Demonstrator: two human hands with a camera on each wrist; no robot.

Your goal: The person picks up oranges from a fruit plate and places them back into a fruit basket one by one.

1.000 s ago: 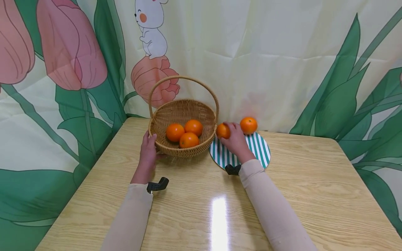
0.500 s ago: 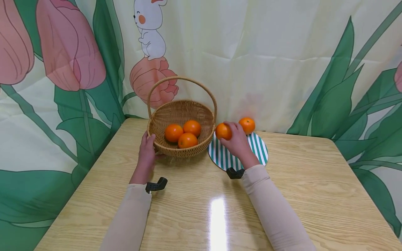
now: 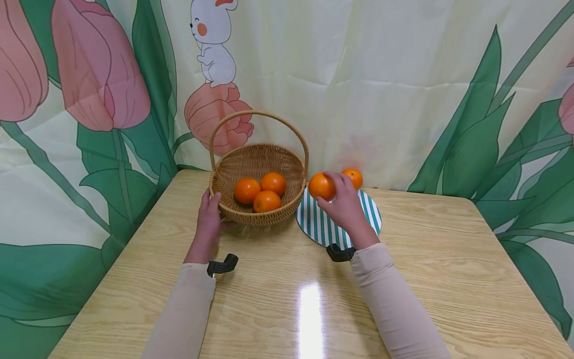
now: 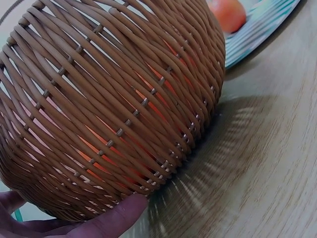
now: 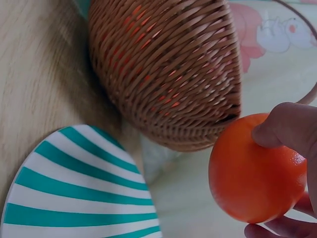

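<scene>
My right hand (image 3: 344,202) grips an orange (image 3: 321,186) between thumb and fingers, lifted above a round green-and-white striped mat (image 3: 314,224). In the right wrist view the held orange (image 5: 255,173) appears close to the wicker basket (image 5: 168,74). At the left side of the basket (image 3: 264,218), my left hand (image 3: 209,214) holds its outer wall. The left wrist view has the thumb (image 4: 119,214) low against the weave. Inside the basket lie three oranges (image 3: 267,201). Another orange (image 3: 353,178) sits at the mat's back edge, partly hidden behind my right hand.
The basket's tall arched handle (image 3: 260,112) stands upright. Behind everything hangs a printed curtain (image 3: 381,99) along the back of the wooden table (image 3: 269,299). Each wrist carries a small black camera mount (image 3: 222,264).
My right hand has raised the orange off the mat and drawn it slightly toward me. The left hand stays at the basket. The head view has shifted a little.
</scene>
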